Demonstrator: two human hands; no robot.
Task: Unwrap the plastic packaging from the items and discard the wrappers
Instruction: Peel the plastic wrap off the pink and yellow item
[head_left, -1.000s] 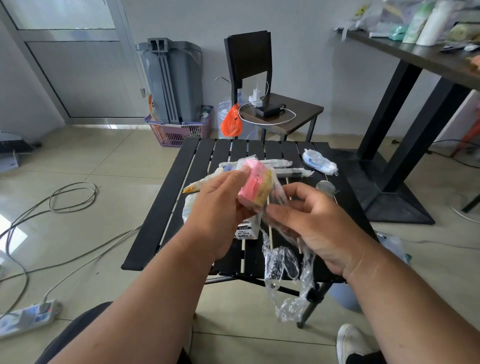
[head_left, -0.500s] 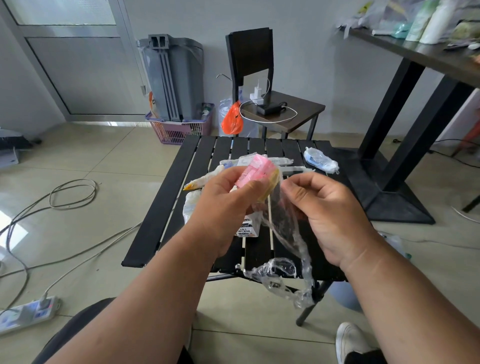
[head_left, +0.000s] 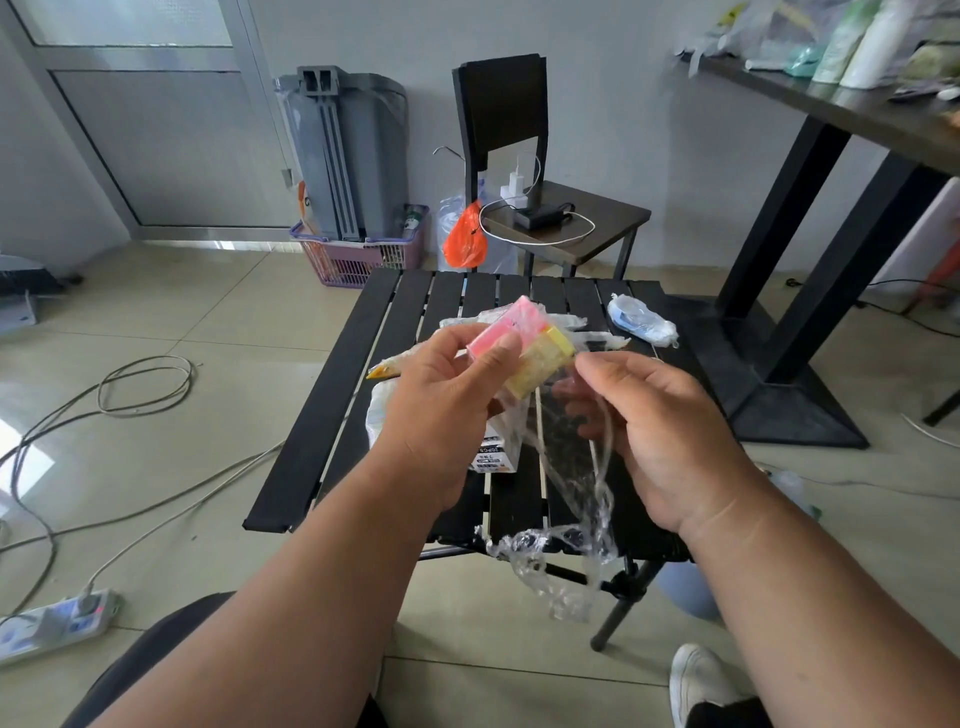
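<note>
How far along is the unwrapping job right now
Done: nothing visibly discarded yet. In hand: the left hand grips the pink and yellow block while the right hand pulls its clear wrapper, hanging mostly free. Left: wrapped items such as the blue-and-white packet on the black table.

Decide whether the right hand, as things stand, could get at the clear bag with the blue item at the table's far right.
Probably not yet: the right hand is gripping clear plastic wrap. Otherwise nothing blocks the clear bag.
</note>
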